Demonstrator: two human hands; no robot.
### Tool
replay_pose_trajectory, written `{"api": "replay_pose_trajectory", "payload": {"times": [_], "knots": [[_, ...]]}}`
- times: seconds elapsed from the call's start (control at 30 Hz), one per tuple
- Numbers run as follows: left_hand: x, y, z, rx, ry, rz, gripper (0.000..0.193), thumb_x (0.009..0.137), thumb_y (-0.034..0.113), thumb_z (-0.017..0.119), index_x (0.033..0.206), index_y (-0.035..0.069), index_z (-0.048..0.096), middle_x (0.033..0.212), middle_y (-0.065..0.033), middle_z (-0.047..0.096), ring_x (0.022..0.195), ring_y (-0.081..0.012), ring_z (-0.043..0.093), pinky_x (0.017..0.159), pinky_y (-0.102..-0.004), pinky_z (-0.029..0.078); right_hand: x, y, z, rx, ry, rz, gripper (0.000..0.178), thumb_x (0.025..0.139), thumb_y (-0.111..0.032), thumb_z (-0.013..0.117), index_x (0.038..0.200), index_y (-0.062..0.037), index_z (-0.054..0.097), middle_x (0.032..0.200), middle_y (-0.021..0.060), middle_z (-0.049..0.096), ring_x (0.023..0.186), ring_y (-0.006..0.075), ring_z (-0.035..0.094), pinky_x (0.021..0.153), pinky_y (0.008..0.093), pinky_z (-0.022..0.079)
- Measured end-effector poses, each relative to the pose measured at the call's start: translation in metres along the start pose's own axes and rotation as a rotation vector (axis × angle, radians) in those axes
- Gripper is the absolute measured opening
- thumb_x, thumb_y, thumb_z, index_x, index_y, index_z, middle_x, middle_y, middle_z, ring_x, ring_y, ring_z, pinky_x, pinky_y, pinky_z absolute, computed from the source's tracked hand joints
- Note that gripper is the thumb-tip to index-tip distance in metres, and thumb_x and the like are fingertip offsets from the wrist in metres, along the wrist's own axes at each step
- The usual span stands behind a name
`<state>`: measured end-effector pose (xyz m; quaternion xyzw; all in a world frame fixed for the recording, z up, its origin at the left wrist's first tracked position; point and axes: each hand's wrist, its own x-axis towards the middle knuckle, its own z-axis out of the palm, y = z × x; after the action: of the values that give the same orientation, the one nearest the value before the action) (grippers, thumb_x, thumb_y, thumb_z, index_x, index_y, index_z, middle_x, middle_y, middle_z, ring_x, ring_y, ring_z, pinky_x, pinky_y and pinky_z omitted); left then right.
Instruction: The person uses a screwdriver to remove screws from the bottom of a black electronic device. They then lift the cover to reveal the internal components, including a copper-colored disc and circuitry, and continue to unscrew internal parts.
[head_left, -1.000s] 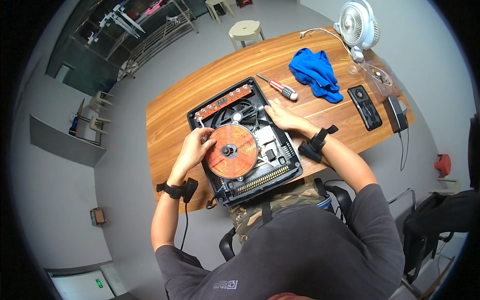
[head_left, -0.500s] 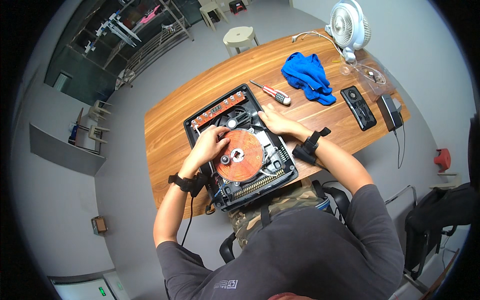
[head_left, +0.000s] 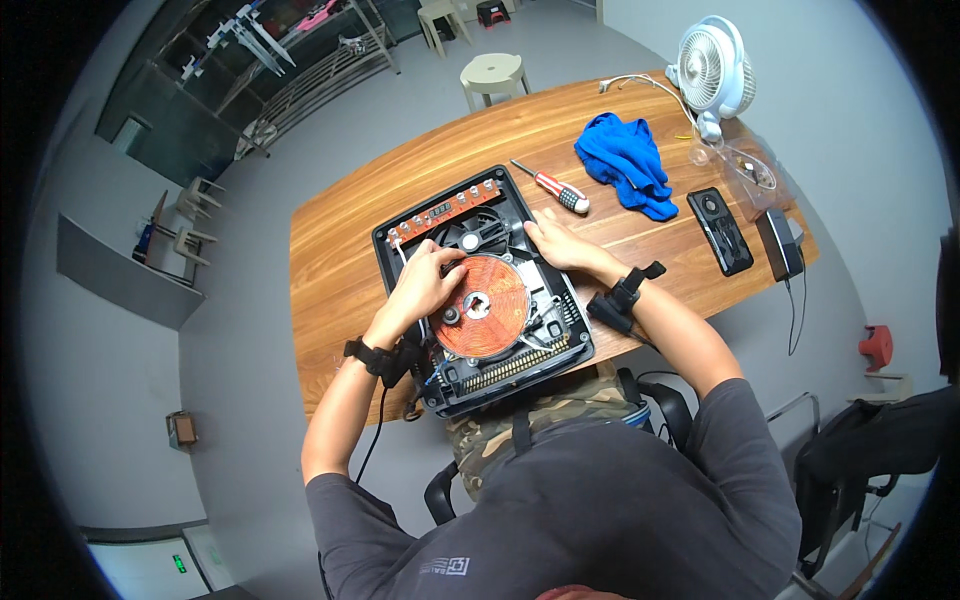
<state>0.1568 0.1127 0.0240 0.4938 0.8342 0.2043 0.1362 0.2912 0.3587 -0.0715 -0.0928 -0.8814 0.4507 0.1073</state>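
Note:
An opened induction cooker (head_left: pixel 582 347) lies tilted on the table's near edge, its insides facing up. A round copper coil (head_left: pixel 500 310) covers the middle of it, with a black fan (head_left: pixel 470 241) beyond. Along the far end runs an orange circuit board (head_left: pixel 440 212) with small buttons and a display. My left hand (head_left: pixel 428 283) bends over the coil's upper left edge, fingers curled inward; what its fingertips grip is hidden. At the right side of the cooker, my right hand (head_left: pixel 562 246) holds the black housing rim. Just beyond it lies a red and white screwdriver (head_left: pixel 562 190).
A blue cloth (head_left: pixel 628 165) lies crumpled at the far right of the wooden table (head_left: pixel 345 235). Farther right are a black phone-like device (head_left: pixel 720 231), a black adapter box (head_left: pixel 778 245) with a cord, a plastic bag (head_left: pixel 750 180) and a white fan (head_left: pixel 715 75).
The whole view has shifted slightly. My left hand's fingers are bent a little differently near the coil's edge; the right hand stays on the rim.

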Motion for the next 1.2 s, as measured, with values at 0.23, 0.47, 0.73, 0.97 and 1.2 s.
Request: {"api": "replay_pose_trajectory", "payload": {"times": [0.23,0.47,0.73,0.97,1.2], "knots": [[0.000,-0.002,-0.001,-0.034,0.018,0.092,0.033,0.094,0.026,0.070,0.119,0.004,0.073,0.099,-0.0144,0.060,0.086,-0.0272,0.063,0.079,-0.0388,0.051,0.004,0.011,0.004,-0.030,0.030,0.037,0.045,0.108,-0.032,0.037,0.124,0.0076,0.051,0.125,0.0374,0.053,0.122,0.0522,0.047,0.108,0.0555,0.036],[0.002,-0.011,-0.004,-0.013,0.006,0.137,0.031,0.096,0.026,0.069,0.118,0.005,0.073,0.095,-0.0148,0.062,0.094,-0.0309,0.064,0.086,-0.0391,0.052,0.001,0.002,0.003,-0.014,0.040,0.032,0.041,0.108,-0.030,0.039,0.127,0.0054,0.050,0.124,0.0356,0.053,0.122,0.0518,0.047,0.107,0.0538,0.038],[0.014,-0.009,-0.011,0.092,-0.087,0.205,0.029,0.099,0.028,0.064,0.115,0.005,0.073,0.104,-0.0169,0.064,0.099,-0.0351,0.065,0.088,-0.0430,0.053,0.002,0.011,0.003,-0.051,0.040,-0.005,0.038,0.109,-0.028,0.038,0.124,0.0047,0.050,0.123,0.0327,0.055,0.122,0.0487,0.049,0.105,0.0528,0.039],[0.002,-0.013,-0.013,0.101,-0.083,0.221,0.033,0.099,0.028,0.063,0.123,0.006,0.069,0.107,-0.0168,0.063,0.102,-0.0361,0.065,0.090,-0.0435,0.053,0.005,0.019,0.005,-0.030,0.033,0.011,0.042,0.110,-0.032,0.038,0.125,0.0059,0.051,0.125,0.0342,0.054,0.123,0.0494,0.049,0.107,0.0520,0.038],[0.007,-0.013,-0.006,0.077,-0.101,0.196,0.032,0.097,0.026,0.063,0.122,0.006,0.068,0.113,-0.0174,0.061,0.104,-0.0381,0.065,0.091,-0.0466,0.053,0.002,0.024,0.004,-0.041,0.040,-0.039,0.041,0.111,-0.028,0.037,0.133,0.0028,0.052,0.126,0.0251,0.056,0.123,0.0391,0.050,0.109,0.0443,0.037]]}}
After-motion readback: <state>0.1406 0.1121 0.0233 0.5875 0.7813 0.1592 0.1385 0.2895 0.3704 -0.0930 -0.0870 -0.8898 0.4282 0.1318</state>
